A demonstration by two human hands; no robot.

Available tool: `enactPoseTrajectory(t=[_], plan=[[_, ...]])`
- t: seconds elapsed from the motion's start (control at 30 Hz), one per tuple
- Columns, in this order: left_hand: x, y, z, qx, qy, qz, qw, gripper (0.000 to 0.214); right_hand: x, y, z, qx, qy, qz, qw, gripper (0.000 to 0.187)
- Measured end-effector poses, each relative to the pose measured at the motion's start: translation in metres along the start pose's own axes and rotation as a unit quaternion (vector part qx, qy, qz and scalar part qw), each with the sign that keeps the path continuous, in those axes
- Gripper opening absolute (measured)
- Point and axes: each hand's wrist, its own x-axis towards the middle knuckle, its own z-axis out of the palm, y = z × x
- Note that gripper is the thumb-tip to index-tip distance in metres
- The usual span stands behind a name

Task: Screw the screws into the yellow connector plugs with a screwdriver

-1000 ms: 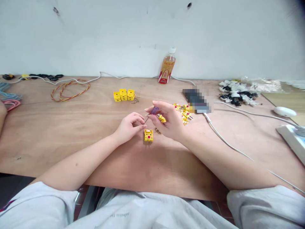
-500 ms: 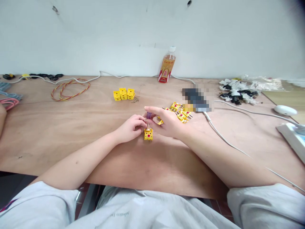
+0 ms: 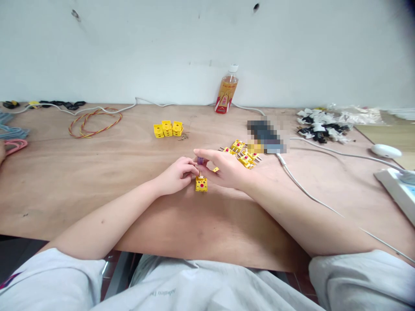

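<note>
The counter (image 3: 155, 233) is a broad sheet of pale wood, smooth-faced with a soft swirling grain, running under both hands; on it the right grip (image 3: 228, 168) is closed around a purple-handled screwdriver, thumb opposite fingers, while the left grip (image 3: 178, 175) is curled beside the shaft — whether it pinches anything I cannot tell. Far beyond the left grip and off to its left lies a loop of twisted red-and-yellow wire (image 3: 84, 136), round and slack; beyond the right grip stands a clear plastic bottle (image 3: 225, 96) with amber contents and a white cap; well to the right of that grip spreads a jagged heap of black and white pieces (image 3: 320, 126). Past the left grip sit neat stacks of boxy yellow shells (image 3: 167, 128); just past the right grip, yellow connectors (image 3: 247, 161) with metal pins lie jumbled. On the near side, between the grips, one squarish yellow connector (image 3: 201, 185) rests, red-dotted, below the slim upright screwdriver (image 3: 200, 160); tiny metal screws (image 3: 183, 137) lie beyond the left grip, beside the shells.
</note>
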Motion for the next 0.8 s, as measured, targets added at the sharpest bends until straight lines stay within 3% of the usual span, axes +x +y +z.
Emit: enactPoseTrajectory(t=[0.13,0.37,0.57,0.8], plan=[[0.0,-0.002,0.0,-0.002,-0.004,0.025,1.0,0.027,-0.002,0.001,0.004,0.013,0.012,-0.013,1.0,0.034],[0.0,-0.006,0.001,0.002,-0.005,0.02,1.0,0.031,0.003,0.001,0.001,0.075,0.017,0.078,0.994,0.018],[0.0,-0.002,0.001,0.003,-0.009,0.015,1.0,0.028,0.006,-0.002,-0.003,0.064,-0.01,0.045,0.997,0.003],[-0.002,-0.005,-0.008,0.014,-0.038,0.046,0.998,0.019,-0.006,0.009,0.007,0.097,0.091,-0.059,0.989,0.035]])
